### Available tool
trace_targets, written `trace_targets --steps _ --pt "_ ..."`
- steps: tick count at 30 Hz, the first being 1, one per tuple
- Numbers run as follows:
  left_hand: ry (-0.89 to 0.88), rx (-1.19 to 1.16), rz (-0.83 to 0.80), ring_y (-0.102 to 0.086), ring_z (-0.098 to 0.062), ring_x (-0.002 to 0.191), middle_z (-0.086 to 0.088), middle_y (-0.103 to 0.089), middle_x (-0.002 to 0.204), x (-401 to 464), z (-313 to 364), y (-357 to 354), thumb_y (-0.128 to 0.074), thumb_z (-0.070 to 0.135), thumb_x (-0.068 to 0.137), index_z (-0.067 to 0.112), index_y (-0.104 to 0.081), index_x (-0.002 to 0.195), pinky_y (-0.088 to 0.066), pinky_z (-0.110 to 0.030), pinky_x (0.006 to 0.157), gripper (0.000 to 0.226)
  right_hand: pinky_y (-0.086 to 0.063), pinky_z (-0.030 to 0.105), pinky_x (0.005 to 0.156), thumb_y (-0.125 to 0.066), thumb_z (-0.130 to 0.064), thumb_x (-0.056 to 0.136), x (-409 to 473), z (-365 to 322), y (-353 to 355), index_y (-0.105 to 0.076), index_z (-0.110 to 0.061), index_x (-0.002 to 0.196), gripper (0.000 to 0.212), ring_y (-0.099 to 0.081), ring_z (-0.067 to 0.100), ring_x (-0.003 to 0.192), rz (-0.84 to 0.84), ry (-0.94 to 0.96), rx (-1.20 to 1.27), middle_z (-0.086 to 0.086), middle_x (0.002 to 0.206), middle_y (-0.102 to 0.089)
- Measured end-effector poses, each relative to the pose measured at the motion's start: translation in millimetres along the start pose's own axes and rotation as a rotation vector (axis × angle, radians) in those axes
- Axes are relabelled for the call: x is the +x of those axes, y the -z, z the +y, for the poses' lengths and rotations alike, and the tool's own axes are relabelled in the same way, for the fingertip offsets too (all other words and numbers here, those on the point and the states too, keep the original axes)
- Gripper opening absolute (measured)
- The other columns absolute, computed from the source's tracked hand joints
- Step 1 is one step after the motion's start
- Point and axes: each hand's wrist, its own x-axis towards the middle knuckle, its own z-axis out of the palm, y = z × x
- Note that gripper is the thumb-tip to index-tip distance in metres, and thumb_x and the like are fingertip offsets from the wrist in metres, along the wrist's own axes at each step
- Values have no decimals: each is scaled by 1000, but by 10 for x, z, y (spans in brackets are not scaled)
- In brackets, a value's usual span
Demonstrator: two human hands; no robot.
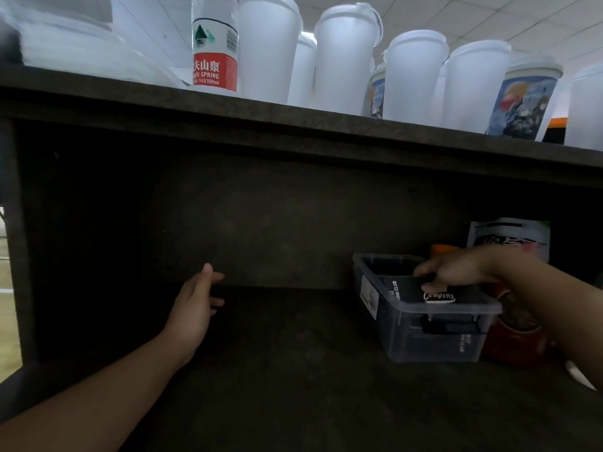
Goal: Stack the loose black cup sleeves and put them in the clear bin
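Dark shelf (pixel 293 370): right hand (pixel 456 269) pinches black sleeves (pixel 434 290) flat, lengthwise in clear bin (pixel 424 334).

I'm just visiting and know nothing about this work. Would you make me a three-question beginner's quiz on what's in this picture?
1. True or false: the right hand pinches the black cup sleeves over the clear bin.
2. What does the left hand hold?
A. a cup sleeve
B. nothing
C. a lid
3. Fill in: on the upper shelf, left of the white lidded cups, stands a water ______.

Key:
1. True.
2. B: its fingers are spread and empty above the lower shelf.
3. Bottle, with a red and white label.
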Motion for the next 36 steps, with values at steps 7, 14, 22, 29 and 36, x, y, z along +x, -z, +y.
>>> trace_targets --steps 7,14,22,29,36 --pt "7 1 -9 -59 -19 101 1 -51 131 -21 4 -7 -27 57 99 30 -60 117 -46 -33 83 46 -48 19 85 -69 -26 86 29 33 -112 -71 -33 98 14 -58 1 101 -133 74 -135 -15 104 -68" --pt "17 14 -33 -60 -19 101 3 -52 129 -4 -10 3 -27 59 98 35 -62 110 -47 -34 84 43 -46 14 66 -73 -21 81 98 31 -171 -68 -30 76 12 -59 -2 79 -56 117 -204 -14 80 -67" --pt "16 12 -70 -60 -21 100 0 -51 130 -29 14 18 -27 59 98 31 -63 113 -47 -33 79 48 -48 24 72 -68 -16 83 207 -53 -224 -59 -25 73 17 -52 3 73 -53 171 -393 -9 76 -57" --pt "16 65 -119 -59 -21 99 0 -49 131 -50 57 -7 -25 56 100 26 -65 110 -47 -33 77 51 -50 23 65 -71 -17 81 225 38 -280 -70 -19 78 4 -59 3 72 203 255 -353 -15 73 -63" --pt "31 52 -136 -60 -21 101 1 -50 131 -50 57 10 -26 58 99 28 -66 110 -48 -36 84 51 -54 18 68 -76 -20 80 296 -77 -44 -72 -14 89 12 -65 11 91 63 35 208 1 96 -69"
